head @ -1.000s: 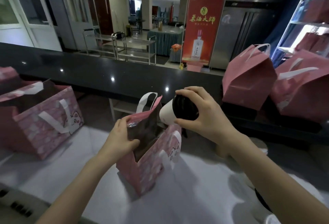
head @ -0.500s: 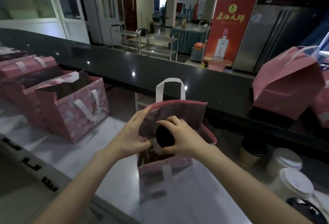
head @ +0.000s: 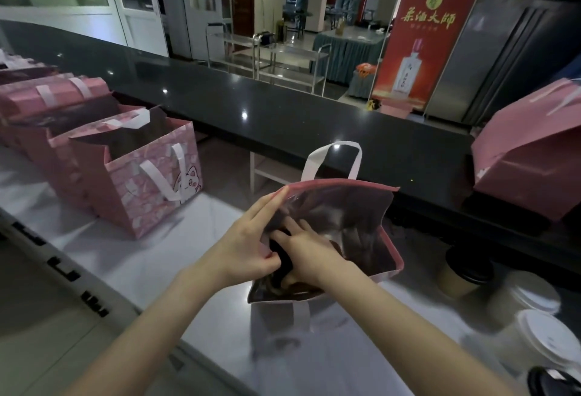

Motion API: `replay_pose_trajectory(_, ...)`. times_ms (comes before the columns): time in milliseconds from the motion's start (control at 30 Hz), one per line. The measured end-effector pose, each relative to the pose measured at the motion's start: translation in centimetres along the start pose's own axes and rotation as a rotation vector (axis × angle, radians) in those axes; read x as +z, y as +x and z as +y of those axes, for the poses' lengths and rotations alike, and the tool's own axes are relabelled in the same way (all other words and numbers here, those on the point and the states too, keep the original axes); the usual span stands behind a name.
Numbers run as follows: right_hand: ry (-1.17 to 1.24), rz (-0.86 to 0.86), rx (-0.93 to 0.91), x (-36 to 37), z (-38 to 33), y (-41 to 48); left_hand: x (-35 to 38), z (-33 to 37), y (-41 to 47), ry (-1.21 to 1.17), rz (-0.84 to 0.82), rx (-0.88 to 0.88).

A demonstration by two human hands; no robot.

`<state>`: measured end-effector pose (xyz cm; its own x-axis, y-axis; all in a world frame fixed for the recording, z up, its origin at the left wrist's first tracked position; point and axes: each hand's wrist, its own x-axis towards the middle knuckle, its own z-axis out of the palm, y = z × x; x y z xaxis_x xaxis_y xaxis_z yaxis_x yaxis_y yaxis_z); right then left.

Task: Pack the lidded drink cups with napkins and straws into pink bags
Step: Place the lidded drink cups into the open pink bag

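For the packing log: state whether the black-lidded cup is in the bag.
In: the right hand holds the cup below the rim of the open pink bag. Resting on the bottom: cannot tell.

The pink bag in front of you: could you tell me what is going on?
A person is packing drinks. The left hand holds the open pink bag by its rim, while the right hand grips a black-lidded cup inside it. More lidded cups wait at the right; other pink bags stand left.
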<state>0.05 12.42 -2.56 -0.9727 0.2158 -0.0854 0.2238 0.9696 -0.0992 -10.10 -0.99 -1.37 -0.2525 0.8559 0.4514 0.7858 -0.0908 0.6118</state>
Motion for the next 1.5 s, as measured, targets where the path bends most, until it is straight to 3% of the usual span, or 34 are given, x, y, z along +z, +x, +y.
replay_pose_trajectory(533,0.011,-0.033,-0.018,2.6,1.4,-0.3,-0.5,-1.8,-0.1,-0.05,0.016,-0.065)
replay_pose_trajectory(833,0.038,-0.156,-0.001,2.4,1.8,2.2,-0.4,-2.0,0.6,-0.065,0.004,-0.096)
replay_pose_trajectory(1100,0.176,-0.164,-0.003,1.1,2.5,1.2,-1.2,-2.1,1.2,0.052,0.108,-0.085)
replay_pose_trajectory(1300,0.418,0.125,0.098,-4.4,4.2,-3.7,-1.3,-1.3,2.7,0.309,0.212,-0.276)
replay_pose_trajectory(1500,0.43,0.466,0.213,-5.7,9.3,-13.4,1.4,3.4,5.1,0.328,0.298,-0.133)
